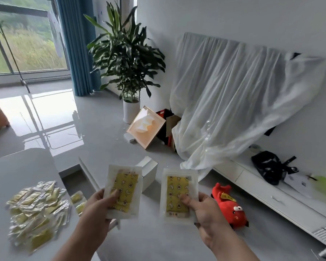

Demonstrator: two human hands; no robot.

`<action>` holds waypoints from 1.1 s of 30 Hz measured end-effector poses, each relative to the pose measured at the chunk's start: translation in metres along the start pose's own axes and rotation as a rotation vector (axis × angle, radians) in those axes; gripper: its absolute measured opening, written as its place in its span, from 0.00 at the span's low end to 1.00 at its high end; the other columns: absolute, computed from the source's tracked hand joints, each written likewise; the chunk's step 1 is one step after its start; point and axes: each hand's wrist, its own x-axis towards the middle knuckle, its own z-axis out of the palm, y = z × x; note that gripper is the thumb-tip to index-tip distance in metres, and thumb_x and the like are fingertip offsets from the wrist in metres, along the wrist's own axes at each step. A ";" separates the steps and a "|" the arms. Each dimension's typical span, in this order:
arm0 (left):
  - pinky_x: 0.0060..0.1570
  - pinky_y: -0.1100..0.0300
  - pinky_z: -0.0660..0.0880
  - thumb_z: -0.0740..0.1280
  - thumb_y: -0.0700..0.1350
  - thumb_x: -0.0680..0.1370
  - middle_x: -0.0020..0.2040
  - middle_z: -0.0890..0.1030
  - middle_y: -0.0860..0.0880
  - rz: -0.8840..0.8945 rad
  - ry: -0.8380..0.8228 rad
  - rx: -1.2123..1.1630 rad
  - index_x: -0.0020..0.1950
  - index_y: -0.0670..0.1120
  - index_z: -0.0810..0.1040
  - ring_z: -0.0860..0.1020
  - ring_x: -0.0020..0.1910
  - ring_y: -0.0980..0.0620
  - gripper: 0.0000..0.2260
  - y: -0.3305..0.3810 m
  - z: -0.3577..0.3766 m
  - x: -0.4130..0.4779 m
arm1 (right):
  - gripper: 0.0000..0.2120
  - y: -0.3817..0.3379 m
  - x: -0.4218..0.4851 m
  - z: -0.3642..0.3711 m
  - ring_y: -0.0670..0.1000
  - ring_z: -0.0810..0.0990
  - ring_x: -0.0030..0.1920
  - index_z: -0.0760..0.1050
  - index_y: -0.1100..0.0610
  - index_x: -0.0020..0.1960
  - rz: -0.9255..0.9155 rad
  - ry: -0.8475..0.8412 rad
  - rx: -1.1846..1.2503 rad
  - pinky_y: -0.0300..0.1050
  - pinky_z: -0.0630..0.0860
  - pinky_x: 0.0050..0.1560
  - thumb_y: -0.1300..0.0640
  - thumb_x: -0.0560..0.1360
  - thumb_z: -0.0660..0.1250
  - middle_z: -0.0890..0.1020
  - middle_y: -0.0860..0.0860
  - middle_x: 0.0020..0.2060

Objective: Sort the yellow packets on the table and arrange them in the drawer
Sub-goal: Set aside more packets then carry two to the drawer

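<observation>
Two yellow packets were held up over the floor (pixel 111 144), one per hand. The left packet (pixel 123 187) was pinched by the left hand (pixel 98 206) and the right packet (pixel 178 193) by the right hand (pixel 205 210), with fingers (pixel 186 200) clamped on the lower halves and thumbs on the fronts. A big loose pile (pixel 38 210) was left unsorted on the desk (pixel 17 170). The drawer (pixel 88 174) was seen open just beside the desk edge, apparently with two packets laid inside. The task was judged early, with most packets not yet sorted or moved. A red plush toy (pixel 230 206) was noted on the floor.
</observation>
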 end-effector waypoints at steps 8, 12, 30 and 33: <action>0.31 0.59 0.80 0.65 0.35 0.76 0.41 0.85 0.41 0.041 0.014 -0.030 0.57 0.34 0.77 0.84 0.36 0.47 0.10 0.031 0.040 0.089 | 0.11 -0.051 0.101 0.011 0.59 0.87 0.42 0.80 0.67 0.51 0.006 -0.039 0.009 0.48 0.82 0.34 0.68 0.69 0.73 0.87 0.61 0.44; 0.37 0.55 0.81 0.65 0.35 0.77 0.45 0.85 0.39 0.039 0.081 -0.029 0.57 0.36 0.78 0.84 0.39 0.45 0.09 0.030 0.058 0.133 | 0.11 -0.069 0.159 0.012 0.57 0.87 0.40 0.81 0.65 0.49 0.017 -0.060 -0.012 0.47 0.82 0.35 0.67 0.67 0.74 0.87 0.59 0.42; 0.35 0.58 0.81 0.76 0.44 0.64 0.47 0.85 0.40 0.224 0.418 -0.256 0.58 0.37 0.79 0.85 0.41 0.47 0.24 0.076 0.125 0.313 | 0.18 -0.180 0.445 0.079 0.57 0.87 0.44 0.81 0.64 0.52 0.137 -0.477 -0.183 0.50 0.82 0.41 0.62 0.63 0.74 0.87 0.59 0.46; 0.32 0.60 0.81 0.67 0.39 0.75 0.45 0.85 0.42 0.251 0.497 -0.287 0.55 0.39 0.79 0.85 0.38 0.49 0.10 0.086 0.109 0.329 | 0.19 -0.180 0.472 0.112 0.59 0.87 0.45 0.81 0.65 0.52 0.158 -0.529 -0.221 0.56 0.81 0.49 0.61 0.62 0.74 0.87 0.59 0.46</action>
